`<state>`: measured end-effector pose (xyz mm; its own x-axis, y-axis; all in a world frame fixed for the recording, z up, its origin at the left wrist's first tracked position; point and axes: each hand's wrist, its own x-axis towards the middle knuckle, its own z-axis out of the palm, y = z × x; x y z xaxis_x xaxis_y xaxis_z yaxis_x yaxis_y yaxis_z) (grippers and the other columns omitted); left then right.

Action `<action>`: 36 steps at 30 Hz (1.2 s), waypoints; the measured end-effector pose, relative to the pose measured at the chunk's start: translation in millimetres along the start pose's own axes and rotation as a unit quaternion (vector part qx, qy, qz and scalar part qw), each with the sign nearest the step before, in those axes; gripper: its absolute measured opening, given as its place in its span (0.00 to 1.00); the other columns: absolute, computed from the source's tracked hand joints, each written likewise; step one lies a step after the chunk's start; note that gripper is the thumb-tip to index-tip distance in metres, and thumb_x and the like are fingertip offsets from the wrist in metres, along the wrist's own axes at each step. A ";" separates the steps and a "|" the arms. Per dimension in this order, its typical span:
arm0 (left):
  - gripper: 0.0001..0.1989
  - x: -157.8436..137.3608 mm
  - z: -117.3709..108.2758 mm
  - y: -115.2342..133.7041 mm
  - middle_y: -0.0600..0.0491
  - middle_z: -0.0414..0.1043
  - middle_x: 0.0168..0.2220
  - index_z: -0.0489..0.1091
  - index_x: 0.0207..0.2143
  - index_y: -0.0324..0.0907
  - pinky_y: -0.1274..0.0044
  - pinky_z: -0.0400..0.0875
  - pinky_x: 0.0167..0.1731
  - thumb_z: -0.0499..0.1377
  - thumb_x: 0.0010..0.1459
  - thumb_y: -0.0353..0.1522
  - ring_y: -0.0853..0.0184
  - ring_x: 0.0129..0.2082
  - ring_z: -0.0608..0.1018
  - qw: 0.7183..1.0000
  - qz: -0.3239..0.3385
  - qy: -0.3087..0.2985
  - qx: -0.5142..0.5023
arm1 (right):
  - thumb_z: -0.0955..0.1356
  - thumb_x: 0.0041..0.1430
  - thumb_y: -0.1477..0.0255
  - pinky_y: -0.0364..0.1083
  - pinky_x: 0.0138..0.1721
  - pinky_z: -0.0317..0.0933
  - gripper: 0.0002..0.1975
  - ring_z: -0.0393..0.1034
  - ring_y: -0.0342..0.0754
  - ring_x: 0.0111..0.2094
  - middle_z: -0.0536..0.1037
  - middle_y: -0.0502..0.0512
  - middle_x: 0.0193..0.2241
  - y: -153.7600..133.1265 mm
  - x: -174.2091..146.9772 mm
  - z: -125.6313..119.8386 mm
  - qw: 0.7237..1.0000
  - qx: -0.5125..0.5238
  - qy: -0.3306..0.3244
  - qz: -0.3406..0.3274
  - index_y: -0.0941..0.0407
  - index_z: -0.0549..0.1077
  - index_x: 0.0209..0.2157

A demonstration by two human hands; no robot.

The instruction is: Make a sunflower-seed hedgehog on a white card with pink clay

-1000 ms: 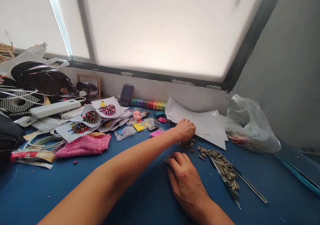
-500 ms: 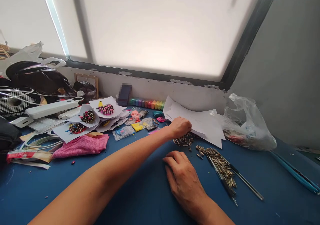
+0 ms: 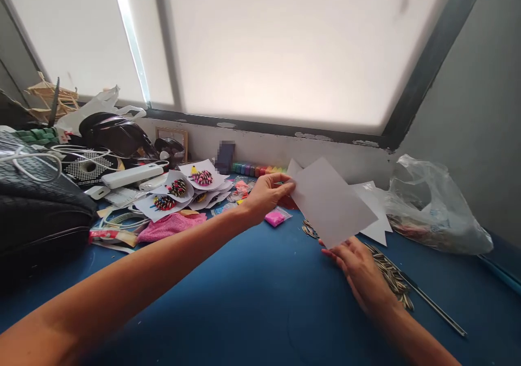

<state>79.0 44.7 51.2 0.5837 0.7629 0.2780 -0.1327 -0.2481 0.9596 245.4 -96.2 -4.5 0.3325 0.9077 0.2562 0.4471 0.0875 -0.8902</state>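
A blank white sheet of paper [image 3: 331,203] is lifted off the table, turned so that one corner points down. My left hand [image 3: 266,195] pinches its left corner between thumb and fingers. At the lower corner, the fingers of my right hand [image 3: 360,268] are closed on the paper's edge; part of them is behind the sheet. Striped sunflower seeds [image 3: 393,273] lie beside my right hand, with more seeds [image 3: 308,228] partly covered by the sheet. Below my left hand is a bright pink packet of clay [image 3: 275,217].
More white paper [image 3: 376,208] and a clear plastic bag [image 3: 437,214] lie at right, near a pen [image 3: 439,309]. At left are paper sheets with seed-covered hedgehog figures [image 3: 178,187], a pink cloth [image 3: 171,227], a white power strip [image 3: 132,176] and a black bag [image 3: 44,203].
My left hand has drawn a sheet of paper up from the pile and moved it nearer. My right hand has shifted right and up to the sheet's lower corner. The view has turned left.
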 end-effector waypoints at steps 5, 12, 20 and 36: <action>0.12 -36.4 -26.2 -20.8 0.50 0.77 0.29 0.65 0.33 0.37 0.76 0.77 0.31 0.65 0.57 0.35 0.67 0.26 0.82 0.995 -0.096 -0.006 -0.038 | 0.62 0.58 0.59 0.52 0.37 0.73 0.16 0.77 0.53 0.35 0.81 0.58 0.33 -21.1 -2.4 -7.0 0.993 0.092 -0.048 0.059 0.54 0.75 0.35; 0.10 -59.6 -30.7 -26.0 0.52 0.77 0.29 0.69 0.30 0.36 0.79 0.73 0.30 0.68 0.52 0.30 0.69 0.24 0.80 0.987 -0.151 -0.044 -0.037 | 0.72 0.48 0.50 0.45 0.22 0.66 0.25 0.72 0.47 0.22 0.79 0.53 0.26 -32.9 -13.2 -0.3 0.977 0.079 -0.092 0.177 0.55 0.77 0.40; 0.06 -48.9 -32.4 -32.2 0.56 0.74 0.24 0.65 0.30 0.37 0.81 0.72 0.24 0.59 0.61 0.26 0.72 0.18 0.78 0.986 -0.135 0.065 -0.076 | 0.62 0.59 0.50 0.54 0.38 0.73 0.24 0.77 0.55 0.38 0.81 0.59 0.37 -29.9 -17.4 5.9 0.996 0.028 -0.040 0.072 0.54 0.77 0.40; 0.05 -33.7 -24.8 14.6 0.56 0.73 0.23 0.64 0.32 0.37 0.81 0.73 0.25 0.55 0.63 0.23 0.72 0.17 0.77 0.985 -0.088 0.047 -0.144 | 0.61 0.69 0.69 0.53 0.62 0.57 0.23 0.56 0.53 0.65 0.63 0.56 0.64 -50.4 -101.1 110.9 0.768 -0.224 -0.381 -0.462 0.51 0.62 0.64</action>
<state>37.5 30.2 56.9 0.5430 0.8341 0.0969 -0.2659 0.0613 0.9621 97.2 -146.9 -27.3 -0.8066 0.5340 0.2534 0.4974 0.8449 -0.1969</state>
